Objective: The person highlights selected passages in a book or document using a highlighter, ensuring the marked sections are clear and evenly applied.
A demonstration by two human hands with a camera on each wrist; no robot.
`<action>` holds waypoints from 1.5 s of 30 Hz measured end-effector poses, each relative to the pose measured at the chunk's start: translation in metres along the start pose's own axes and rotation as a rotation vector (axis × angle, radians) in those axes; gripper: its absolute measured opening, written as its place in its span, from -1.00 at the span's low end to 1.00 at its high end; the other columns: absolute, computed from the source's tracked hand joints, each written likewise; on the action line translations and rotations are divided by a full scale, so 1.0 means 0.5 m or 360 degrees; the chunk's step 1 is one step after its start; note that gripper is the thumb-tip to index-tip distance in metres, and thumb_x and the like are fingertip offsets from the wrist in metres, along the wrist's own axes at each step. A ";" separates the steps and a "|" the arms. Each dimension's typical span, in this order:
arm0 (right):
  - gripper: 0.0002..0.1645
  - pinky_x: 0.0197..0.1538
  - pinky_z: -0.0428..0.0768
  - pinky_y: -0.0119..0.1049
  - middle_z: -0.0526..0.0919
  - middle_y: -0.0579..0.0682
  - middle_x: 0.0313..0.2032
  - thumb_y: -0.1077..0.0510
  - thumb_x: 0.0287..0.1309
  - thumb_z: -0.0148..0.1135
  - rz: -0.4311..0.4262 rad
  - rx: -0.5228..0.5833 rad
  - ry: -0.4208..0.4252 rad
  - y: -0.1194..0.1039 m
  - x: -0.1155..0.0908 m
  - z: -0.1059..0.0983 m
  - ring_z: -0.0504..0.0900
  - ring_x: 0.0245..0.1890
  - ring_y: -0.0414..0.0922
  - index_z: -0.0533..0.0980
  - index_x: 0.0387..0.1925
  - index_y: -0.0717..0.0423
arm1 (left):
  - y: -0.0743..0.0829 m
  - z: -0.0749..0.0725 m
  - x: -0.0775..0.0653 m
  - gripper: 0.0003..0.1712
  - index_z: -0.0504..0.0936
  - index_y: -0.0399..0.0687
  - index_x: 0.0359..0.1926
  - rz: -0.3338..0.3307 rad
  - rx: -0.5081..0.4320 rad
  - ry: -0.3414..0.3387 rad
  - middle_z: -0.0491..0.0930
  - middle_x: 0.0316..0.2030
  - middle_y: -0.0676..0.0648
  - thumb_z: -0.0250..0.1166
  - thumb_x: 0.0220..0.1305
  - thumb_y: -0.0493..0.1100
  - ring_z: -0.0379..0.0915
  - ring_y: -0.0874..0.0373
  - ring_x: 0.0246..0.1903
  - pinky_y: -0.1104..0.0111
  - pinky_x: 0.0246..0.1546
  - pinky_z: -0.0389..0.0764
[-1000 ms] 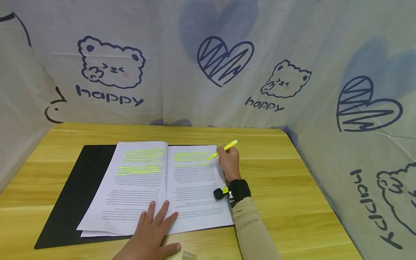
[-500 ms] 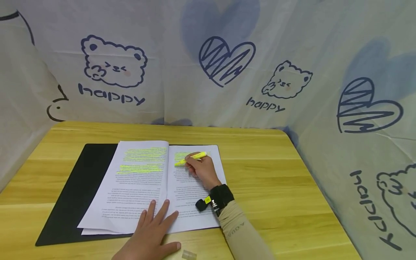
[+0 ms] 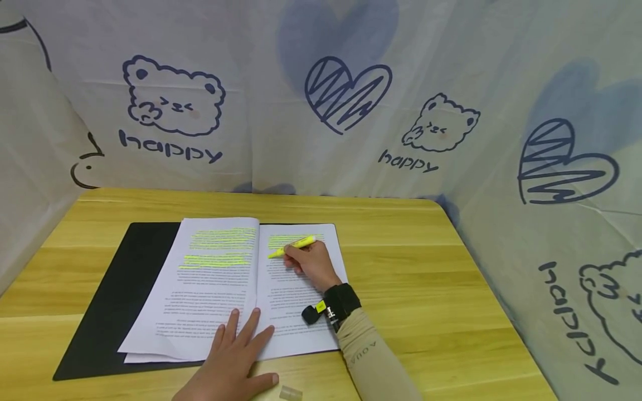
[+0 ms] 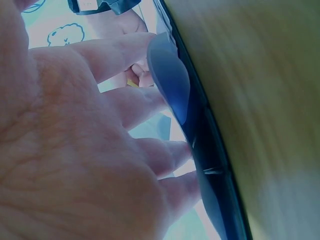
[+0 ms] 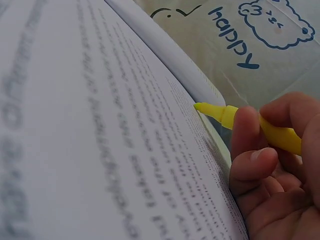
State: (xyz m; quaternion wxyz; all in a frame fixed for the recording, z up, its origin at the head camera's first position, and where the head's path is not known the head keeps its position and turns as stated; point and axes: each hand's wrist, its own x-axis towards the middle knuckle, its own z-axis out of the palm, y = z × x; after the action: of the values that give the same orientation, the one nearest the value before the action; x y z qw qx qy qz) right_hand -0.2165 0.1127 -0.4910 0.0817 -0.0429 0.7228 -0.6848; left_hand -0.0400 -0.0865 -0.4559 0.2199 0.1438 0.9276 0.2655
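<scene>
My right hand (image 3: 312, 263) pinches a yellow highlighter (image 3: 303, 241) over the right-hand page (image 3: 301, 328), its tip at the left end of a text line just below the yellow-marked lines. In the right wrist view the highlighter's tip (image 5: 199, 106) meets the page near the fold. The left-hand page (image 3: 150, 334) carries two blocks of yellow-marked lines in its upper half. Fingers spread and straight, my left hand (image 3: 233, 359) rests across the lower edge of the pages by the fold. The left wrist view shows its palm (image 4: 75, 135) and fingers over the page edge.
Beneath the pages lies a black folder (image 3: 107, 301), showing at the left. A clear cap (image 3: 291, 393) lies by my left thumb at the table's front. The wooden table (image 3: 426, 312) extends right, and a printed curtain (image 3: 271, 122) hangs behind it.
My right hand has moved left with the highlighter, from the right end of a line to the left end, then slightly lower. The left hand stays in place.
</scene>
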 end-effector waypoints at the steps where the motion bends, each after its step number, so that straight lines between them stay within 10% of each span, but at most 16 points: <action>1: -0.68 -0.58 0.40 -0.46 0.72 0.04 -0.49 0.04 0.34 0.38 -0.0001 -0.0009 -0.0006 0.000 0.000 0.000 0.45 -0.68 -0.25 0.73 -0.28 0.26 | 0.000 0.000 0.000 0.00 0.44 0.03 0.48 -0.0004 0.0002 -0.0002 0.01 0.62 -0.20 0.47 0.11 0.36 -0.43 -0.44 0.57 -0.39 0.44 -0.34; 45: -0.75 -0.38 0.51 -0.34 0.66 -0.02 -0.56 0.02 0.33 0.35 -0.0068 -0.0430 0.0148 -0.006 0.005 -0.005 0.59 -0.58 -0.14 0.67 -0.38 0.12 | 0.002 0.002 -0.002 0.01 0.43 0.02 0.49 0.0004 -0.0014 0.0013 0.00 0.62 -0.20 0.48 0.10 0.34 -0.45 -0.45 0.57 -0.39 0.44 -0.35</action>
State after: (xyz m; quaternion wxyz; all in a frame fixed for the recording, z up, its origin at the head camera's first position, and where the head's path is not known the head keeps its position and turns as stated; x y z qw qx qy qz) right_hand -0.2193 0.1145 -0.4878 0.0269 -0.0370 0.8103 -0.5842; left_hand -0.0387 -0.0856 -0.4558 0.2164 0.1429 0.9272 0.2703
